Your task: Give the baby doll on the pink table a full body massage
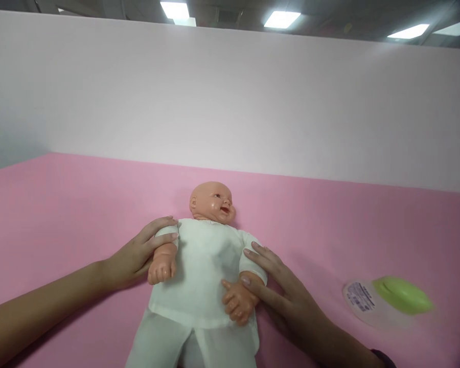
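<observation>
View from the head camera: a baby doll (205, 260) in a white outfit lies face up at the middle of a pink surface (80, 204), head toward twelve o'clock. At its nine o'clock, the left hand (138, 255) curls loosely around the upper arm, fingers over the sleeve. At its three o'clock, the right hand (279, 286) lies open, fingers nearly straight, touching the other sleeve and forearm. Steadying it well likely calls for light, even pressure from both sides. A green-lidded wipes pack (391, 299) lies at four o'clock, well apart.
</observation>
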{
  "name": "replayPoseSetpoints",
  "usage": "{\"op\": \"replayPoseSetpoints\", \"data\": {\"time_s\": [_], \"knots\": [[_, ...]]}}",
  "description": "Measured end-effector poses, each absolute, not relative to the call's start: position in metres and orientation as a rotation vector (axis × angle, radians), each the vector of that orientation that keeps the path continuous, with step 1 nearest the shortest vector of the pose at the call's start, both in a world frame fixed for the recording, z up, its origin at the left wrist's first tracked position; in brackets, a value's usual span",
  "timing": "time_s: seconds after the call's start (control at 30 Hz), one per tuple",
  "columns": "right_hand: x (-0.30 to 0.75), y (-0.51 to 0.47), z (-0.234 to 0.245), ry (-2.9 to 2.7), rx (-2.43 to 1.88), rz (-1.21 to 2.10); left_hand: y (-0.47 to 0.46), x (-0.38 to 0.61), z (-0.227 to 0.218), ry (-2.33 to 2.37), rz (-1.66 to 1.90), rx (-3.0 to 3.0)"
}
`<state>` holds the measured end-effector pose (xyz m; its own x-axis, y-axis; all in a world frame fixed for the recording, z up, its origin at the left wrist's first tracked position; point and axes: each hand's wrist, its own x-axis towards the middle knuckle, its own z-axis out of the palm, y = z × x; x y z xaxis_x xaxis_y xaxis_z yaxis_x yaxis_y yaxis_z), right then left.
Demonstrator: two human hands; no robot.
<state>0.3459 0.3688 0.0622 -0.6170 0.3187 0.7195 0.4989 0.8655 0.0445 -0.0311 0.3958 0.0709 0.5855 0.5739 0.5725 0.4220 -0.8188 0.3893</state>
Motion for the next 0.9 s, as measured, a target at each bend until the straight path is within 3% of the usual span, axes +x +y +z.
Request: {"op": "replayPoseSetpoints", "data": {"time_s": [0.13, 0.27, 0.5, 0.73, 0.9], "knots": [[0.344, 0.370, 0.059, -2.097, -0.667, 0.017, 0.395, -0.039, 0.065, 1.048, 1.052, 2.458], [0.341, 0.369, 0.070, -1.553, -0.942, 0.480, 0.396, -0.039, 0.068, 1.196, 1.140, 2.281], [0.347, 0.391, 0.084, -0.743, -1.254, 1.091, 0.420, -0.034, 0.083, 1.288, 1.363, 1.167], [0.349, 0.391, 0.079, -0.771, -1.310, 1.039, 0.423, -0.036, 0.081, 1.285, 1.383, 1.150], [0.344, 0.376, 0.076, -1.244, -1.159, 0.665, 0.408, -0.032, 0.077, 1.249, 1.393, 1.646]]}}
